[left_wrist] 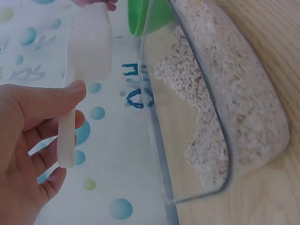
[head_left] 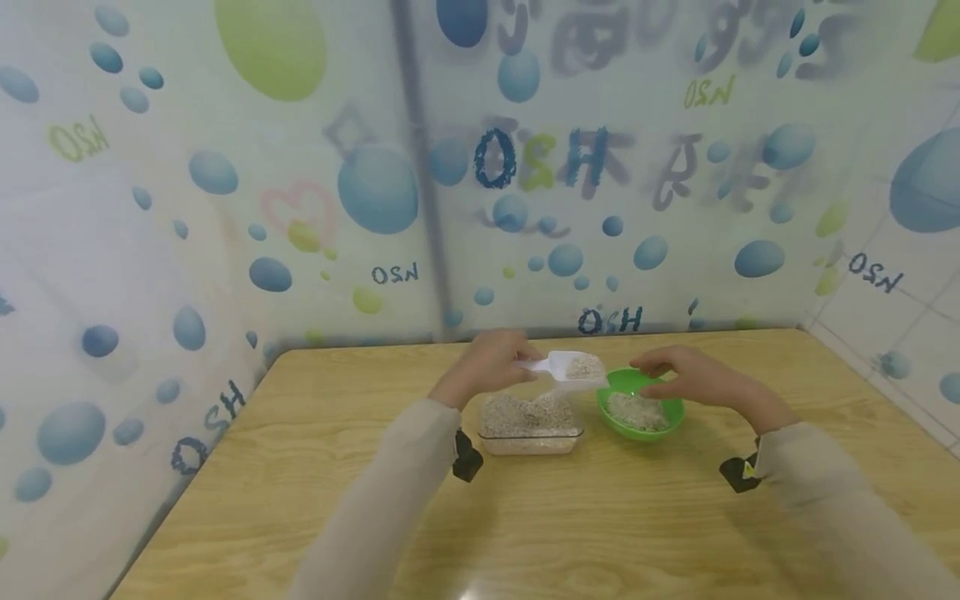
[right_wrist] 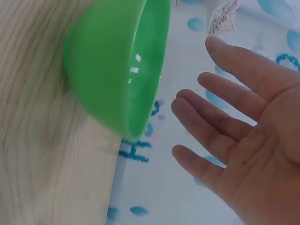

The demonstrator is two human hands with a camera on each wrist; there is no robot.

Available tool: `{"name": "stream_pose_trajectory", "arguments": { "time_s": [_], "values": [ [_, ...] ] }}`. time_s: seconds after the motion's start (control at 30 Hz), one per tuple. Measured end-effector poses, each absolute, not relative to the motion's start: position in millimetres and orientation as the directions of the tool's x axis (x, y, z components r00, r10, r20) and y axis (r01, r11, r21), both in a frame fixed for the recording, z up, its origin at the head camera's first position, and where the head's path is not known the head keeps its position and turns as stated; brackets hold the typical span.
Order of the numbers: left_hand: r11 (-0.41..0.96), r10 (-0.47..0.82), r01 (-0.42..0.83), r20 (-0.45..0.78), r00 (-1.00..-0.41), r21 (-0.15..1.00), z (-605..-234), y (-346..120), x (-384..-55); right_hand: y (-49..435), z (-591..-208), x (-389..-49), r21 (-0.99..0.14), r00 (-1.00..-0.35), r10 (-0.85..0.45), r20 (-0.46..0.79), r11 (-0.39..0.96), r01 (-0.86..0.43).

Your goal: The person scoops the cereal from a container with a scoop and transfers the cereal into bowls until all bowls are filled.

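Note:
My left hand (head_left: 497,362) grips the handle of a white plastic scoop (left_wrist: 89,47), thumb on one side and fingers curled on the other. Pale flakes (head_left: 585,367) like oats lie in the scoop, which is raised between a glass container and a green bowl. The glass container (head_left: 531,443) beneath it holds many of the same flakes (left_wrist: 187,89), with a hollow in their surface. Some flakes (head_left: 637,412) also lie in the green bowl (right_wrist: 108,70). Over the bowl's right side hovers my right hand (right_wrist: 243,117), its fingers loosely spread and holding nothing.
The container and bowl stand side by side on a wood-grain table (head_left: 570,525). Behind the table's far edge hangs a pale curtain (head_left: 315,250) printed with blue and green drops. A tiled wall (head_left: 907,333) is at the right.

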State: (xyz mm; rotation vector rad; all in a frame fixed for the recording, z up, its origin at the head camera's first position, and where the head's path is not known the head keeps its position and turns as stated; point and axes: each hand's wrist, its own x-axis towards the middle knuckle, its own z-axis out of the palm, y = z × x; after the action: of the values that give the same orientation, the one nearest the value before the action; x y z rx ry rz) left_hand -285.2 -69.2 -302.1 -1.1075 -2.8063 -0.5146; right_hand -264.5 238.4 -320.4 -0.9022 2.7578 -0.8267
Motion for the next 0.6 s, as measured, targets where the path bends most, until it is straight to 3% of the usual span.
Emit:
{"name": "stream_pose_trajectory", "arguments": {
  "time_s": [0.23, 0.6],
  "values": [
    [0.687, 0.657, 0.674, 0.163, -0.736, 0.271, -299.0, -53.3, -286.0, 256.6, -324.3, -264.3, -0.55, -0.849, -0.528, 0.015, 0.705, -0.448],
    [0.697, 0.664, 0.677, 0.143, -0.734, 0.237, -302.7, -32.0, -287.5, 275.0, -334.6, -262.3, -0.6, -0.851, -0.521, -0.066, 0.702, -0.383]
  ]
}}
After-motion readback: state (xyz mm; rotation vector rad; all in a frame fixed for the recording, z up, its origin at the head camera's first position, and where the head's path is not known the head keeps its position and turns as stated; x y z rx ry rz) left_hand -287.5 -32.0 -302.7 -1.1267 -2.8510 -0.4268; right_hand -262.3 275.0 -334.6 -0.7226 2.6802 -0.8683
